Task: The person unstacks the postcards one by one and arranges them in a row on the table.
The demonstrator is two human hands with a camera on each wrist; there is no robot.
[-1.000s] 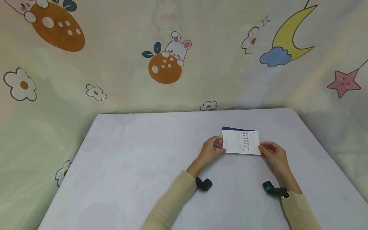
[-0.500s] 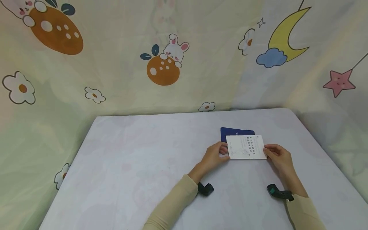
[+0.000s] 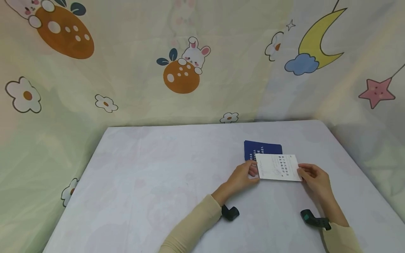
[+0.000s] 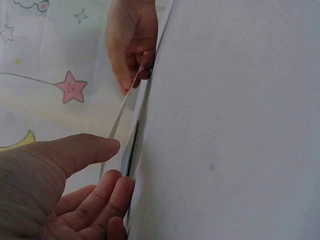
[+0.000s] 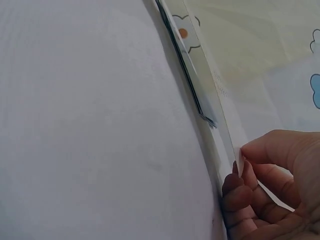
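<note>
A white printed card (image 3: pixel 276 168) with dark characters is held flat by both hands on the right half of the table. My left hand (image 3: pixel 243 175) pinches its left edge between thumb and fingers. Its right edge is pinched by my right hand (image 3: pixel 317 179), thumb on top, as the right wrist view also shows. Behind and partly under the white card lie dark blue cards (image 3: pixel 262 147) with white lettering. In the right wrist view the thin white card (image 5: pixel 227 120) stands a little above the dark edges of the blue cards (image 5: pixel 185 65).
A white-covered table (image 3: pixel 158 168) spans the scene. Behind it hangs a pale curtain (image 3: pixel 126 63) printed with rabbits, flowers, a moon and a star. Black wrist cameras sit at the left wrist (image 3: pixel 231 213) and the right wrist (image 3: pixel 314 220).
Both hands have drawn the white card toward the person and to the right. More of the blue cards beneath has come into sight, lettering included.
</note>
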